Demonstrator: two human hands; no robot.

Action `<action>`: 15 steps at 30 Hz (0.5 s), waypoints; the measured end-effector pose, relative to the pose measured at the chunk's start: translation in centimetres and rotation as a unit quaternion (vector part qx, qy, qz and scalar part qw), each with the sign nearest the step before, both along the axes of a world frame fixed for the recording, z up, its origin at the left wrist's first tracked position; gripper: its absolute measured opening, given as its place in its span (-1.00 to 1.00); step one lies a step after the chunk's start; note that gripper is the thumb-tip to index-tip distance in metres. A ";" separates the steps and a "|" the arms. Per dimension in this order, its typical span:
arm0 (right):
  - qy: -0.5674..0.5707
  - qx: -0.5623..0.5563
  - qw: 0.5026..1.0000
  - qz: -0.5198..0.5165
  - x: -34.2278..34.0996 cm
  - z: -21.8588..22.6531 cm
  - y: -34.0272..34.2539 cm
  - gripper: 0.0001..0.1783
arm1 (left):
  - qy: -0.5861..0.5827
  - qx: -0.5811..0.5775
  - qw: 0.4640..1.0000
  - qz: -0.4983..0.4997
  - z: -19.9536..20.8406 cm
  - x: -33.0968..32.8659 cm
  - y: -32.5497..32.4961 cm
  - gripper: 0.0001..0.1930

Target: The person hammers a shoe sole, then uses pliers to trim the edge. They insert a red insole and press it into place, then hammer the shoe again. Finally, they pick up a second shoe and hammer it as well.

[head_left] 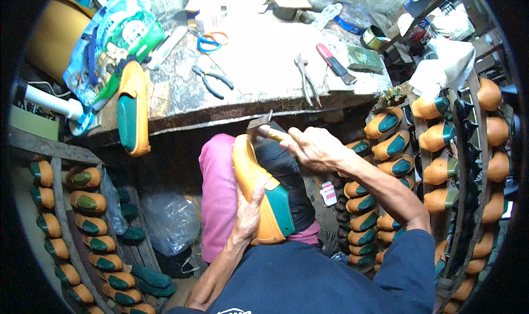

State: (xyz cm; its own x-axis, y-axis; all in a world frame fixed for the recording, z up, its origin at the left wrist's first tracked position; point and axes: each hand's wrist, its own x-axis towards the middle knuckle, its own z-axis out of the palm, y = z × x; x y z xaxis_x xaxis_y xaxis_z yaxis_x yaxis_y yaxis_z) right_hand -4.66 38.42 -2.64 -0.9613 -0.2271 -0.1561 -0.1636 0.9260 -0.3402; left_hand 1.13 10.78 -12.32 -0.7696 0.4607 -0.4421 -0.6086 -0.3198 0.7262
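Note:
A tan leather shoe upper [248,162] on a green shoe last [280,209] lies across my lap, its toe pointing away from me. My left hand [247,217] is closed round its side, near the heel half. My right hand [317,149] grips the wooden handle of a hammer [265,129], fingers wrapped round it. The hammer head is right at the toe of the upper; I cannot tell whether it touches. A dark cloth [281,162] covers my right thigh. Another tan upper on a green last [128,118] rests at the bench's left edge.
The workbench [253,77] ahead holds pliers [212,82], pincers [307,80], scissors [212,41] and a red-handled knife [335,63]. Racks of lasted shoes [88,198] stand at left, and more racks [441,176] at right. A clear plastic bag [171,220] lies left of my legs.

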 end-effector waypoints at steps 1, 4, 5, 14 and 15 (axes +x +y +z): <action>0.027 -0.044 0.998 -0.027 0.6 -0.1 0.4 -0.55 | -0.006 0.011 1.000 -0.004 0.0 -0.5 -0.2 -0.13; -0.037 -0.239 0.950 -0.200 4.7 -1.0 0.8 -0.54 | -0.053 0.236 0.969 -0.046 0.3 -0.9 -2.1 -0.04; -0.027 -0.295 0.926 -0.233 6.3 -1.5 0.6 -0.53 | -0.081 0.209 0.974 -0.038 0.1 -1.5 -2.5 0.05; -0.090 -0.565 0.734 -0.366 15.3 -5.0 -3.1 -0.48 | -0.057 -0.013 0.998 -0.029 0.6 -2.1 -2.6 -0.13; -0.083 -0.562 0.728 -0.384 15.4 -4.9 -3.4 -0.49 | -0.061 -0.014 0.997 -0.034 0.6 -2.4 -2.6 -0.19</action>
State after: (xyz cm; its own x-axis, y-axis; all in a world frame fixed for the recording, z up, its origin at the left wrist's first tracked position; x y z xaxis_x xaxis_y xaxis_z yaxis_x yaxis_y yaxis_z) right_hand 10.70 34.99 -7.55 -0.8609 0.2940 -0.4153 0.3857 -0.1553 -0.9095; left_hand -1.25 8.18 -11.72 -0.6764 0.4969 -0.5436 -0.7127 -0.2556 0.6532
